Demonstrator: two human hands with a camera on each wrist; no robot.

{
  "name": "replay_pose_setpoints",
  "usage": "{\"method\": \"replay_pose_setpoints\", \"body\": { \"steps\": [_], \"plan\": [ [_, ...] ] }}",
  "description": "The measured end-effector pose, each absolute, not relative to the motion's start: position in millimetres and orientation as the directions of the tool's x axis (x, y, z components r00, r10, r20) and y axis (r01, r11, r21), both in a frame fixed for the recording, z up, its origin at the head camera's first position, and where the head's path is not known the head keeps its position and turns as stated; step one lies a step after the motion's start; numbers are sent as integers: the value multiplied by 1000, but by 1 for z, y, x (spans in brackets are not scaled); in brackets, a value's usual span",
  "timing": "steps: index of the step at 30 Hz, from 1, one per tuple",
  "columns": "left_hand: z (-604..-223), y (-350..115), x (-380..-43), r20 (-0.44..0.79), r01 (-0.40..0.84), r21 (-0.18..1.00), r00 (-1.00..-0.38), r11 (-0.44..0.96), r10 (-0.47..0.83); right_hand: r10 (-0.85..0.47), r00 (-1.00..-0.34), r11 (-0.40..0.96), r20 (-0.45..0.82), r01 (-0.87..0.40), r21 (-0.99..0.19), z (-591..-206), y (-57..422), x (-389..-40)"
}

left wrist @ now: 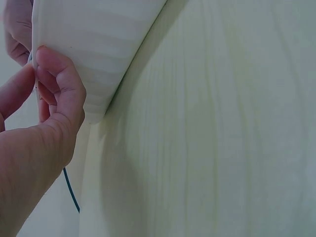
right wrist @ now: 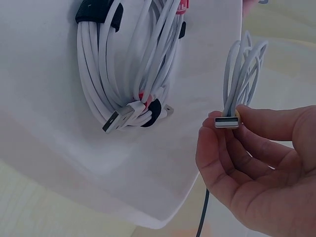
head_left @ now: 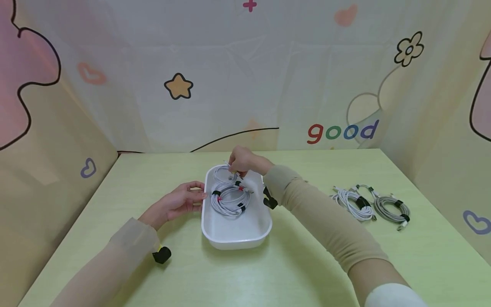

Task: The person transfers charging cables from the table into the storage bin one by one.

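Note:
A white plastic bin (head_left: pixel 235 232) stands in the middle of the table. My left hand (head_left: pixel 186 198) is at its left side; in the left wrist view, thumb and fingers (left wrist: pixel 59 69) pinch its rim. Over the far end of the bin, my right hand (head_left: pixel 242 161) pinches a small coiled white USB cable (right wrist: pixel 244 69) near its plug, whose metal end faces the right wrist camera. A larger coiled white USB cable (head_left: pixel 230 211), with black straps and red tags, lies inside the bin. My right palm is hidden in the head view.
To the right on the pale table (head_left: pixel 307 273) lie a white coiled cable (head_left: pixel 347 199) with a black strap, a grey coiled cable (head_left: pixel 383 209) and a thin cable loop (head_left: pixel 364 187) behind them. A patterned curtain (head_left: pixel 230 115) rises along the table's back edge.

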State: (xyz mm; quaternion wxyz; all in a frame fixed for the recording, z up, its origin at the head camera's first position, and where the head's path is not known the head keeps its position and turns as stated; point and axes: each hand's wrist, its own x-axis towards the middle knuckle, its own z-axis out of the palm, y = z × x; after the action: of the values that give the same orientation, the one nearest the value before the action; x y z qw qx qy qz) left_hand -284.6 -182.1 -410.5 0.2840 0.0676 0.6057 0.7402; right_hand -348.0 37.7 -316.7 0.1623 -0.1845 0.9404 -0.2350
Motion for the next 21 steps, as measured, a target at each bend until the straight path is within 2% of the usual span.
{"method": "replay_pose_setpoints", "body": {
  "steps": [6,13,21],
  "plan": [
    [-411,-182,-286,-250,-344,934,-827,-100,503,-424,-878,818,-221,-267,-510,-317,35,-348],
    [-410,-182,-285,-259,-350,932,-828,-98,497,-458,-848,810,-266,-275,-518,-319,42,-347],
    [-408,-181,-283,-250,-344,933,-831,-105,497,-499,-840,796,-213,-346,-497,-316,58,-345]
  ]
}}
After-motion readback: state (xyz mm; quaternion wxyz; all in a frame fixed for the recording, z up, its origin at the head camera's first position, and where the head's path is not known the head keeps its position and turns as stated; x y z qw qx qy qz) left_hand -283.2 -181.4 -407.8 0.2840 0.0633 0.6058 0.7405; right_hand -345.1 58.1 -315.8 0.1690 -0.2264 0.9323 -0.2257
